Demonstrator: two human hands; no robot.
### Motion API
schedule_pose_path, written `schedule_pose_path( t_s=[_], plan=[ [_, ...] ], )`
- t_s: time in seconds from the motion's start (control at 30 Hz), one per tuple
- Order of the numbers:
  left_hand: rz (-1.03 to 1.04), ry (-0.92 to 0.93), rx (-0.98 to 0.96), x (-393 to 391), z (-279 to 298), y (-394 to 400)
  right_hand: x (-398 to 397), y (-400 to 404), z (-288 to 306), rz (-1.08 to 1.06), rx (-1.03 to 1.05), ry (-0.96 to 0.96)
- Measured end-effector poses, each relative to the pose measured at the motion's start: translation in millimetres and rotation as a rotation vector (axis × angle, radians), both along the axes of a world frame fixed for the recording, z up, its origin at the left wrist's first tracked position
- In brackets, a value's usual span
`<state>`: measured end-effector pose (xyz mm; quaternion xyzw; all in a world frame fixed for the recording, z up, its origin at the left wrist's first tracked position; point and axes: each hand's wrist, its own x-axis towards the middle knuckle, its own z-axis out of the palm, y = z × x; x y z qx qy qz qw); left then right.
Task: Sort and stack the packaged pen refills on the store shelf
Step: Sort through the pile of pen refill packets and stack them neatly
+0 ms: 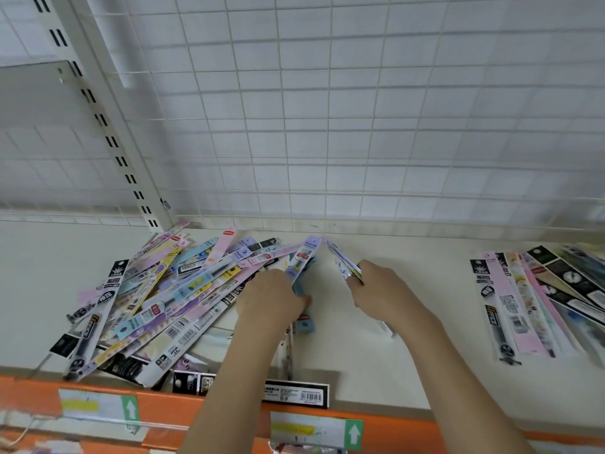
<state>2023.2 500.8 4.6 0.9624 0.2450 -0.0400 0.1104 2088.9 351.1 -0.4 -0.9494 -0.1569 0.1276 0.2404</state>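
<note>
While both forearms reach in from the near edge, the nearest thing is the orange front rail [170,409] of the shelf, which carries 2 price tags [316,430] with green squares and white arrows. Just behind the rail, a black refill pack [296,395] with a barcode lies flat along the shelf edge. On the cream shelf surface [409,339], at the left, lies a loose pile of packaged pen refills [157,299], long narrow packs in pink, purple, blue, yellow and black, crossing each other in many directions. The left hand [271,298] is at the right side of this pile, and its fingers are curled around a purple and blue pack [302,267] that leans up toward the far side. Near it, the right hand [376,290] grips another pack [343,265] by pinching it, and this pack is tilted so that its far end meets the far end of the left hand's pack; whether the 2 ends really touch, I cannot tell. At the far right of the shelf, well apart from the hands, a sorted row of refill packs [523,303] lies side by side, with black, pink and pale ones next to each other. Farther back, a white wire grid panel [360,126] stands behind the shelf, and a cream slotted upright [108,132] rises at the far left.
</note>
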Motion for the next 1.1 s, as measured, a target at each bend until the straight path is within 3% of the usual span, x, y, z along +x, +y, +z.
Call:
schedule_pose_path(
  t_s=[0.37,0.67,0.8,0.9,1.1],
  plan=[
    [0.046,-0.082,-0.374,-11,13,19,-2,-4,-3,-0.008,0.035,0.006],
    [0.09,-0.455,-0.764,-17,40,17,-3,-5,-2,-0.033,0.03,-0.043],
    [0.032,-0.578,-0.808,-19,48,16,-5,-9,7,-0.053,0.111,-0.013],
    [-0.009,-0.597,-0.788,-23,51,15,-8,-12,14,-0.067,0.222,0.062],
    [-0.023,-0.647,-0.816,-27,48,23,-6,-11,13,-0.076,0.256,0.041]
  ],
)
